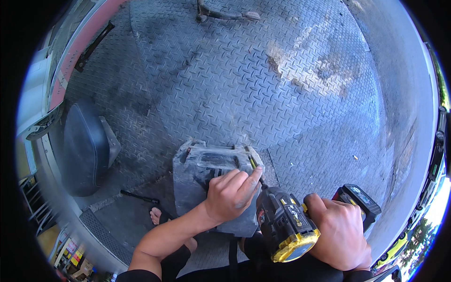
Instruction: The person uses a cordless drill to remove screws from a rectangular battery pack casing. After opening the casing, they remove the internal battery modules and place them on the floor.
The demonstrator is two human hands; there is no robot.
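Observation:
A worn, dusty grey box-like plastic part (190,183) stands in front of me, between my legs. My left hand (232,193) rests over its right side with the fingers curled in. The left index finger reaches to a small yellow-green piece (252,162) at the box's upper right corner; what the fingers hold, if anything, is hidden. My right hand (339,230) is wrapped around the handle of a black and yellow cordless drill (284,218). The drill's nose points up toward that same corner, close to my left fingertips. Its bit is mostly hidden.
A black padded seat (84,148) lies to the left on the diamond-plate metal floor (211,94). A dark rod-like tool (140,196) is by my bare foot (155,215). A bent metal part (225,15) lies far ahead. Parked vehicles (430,176) line the right edge.

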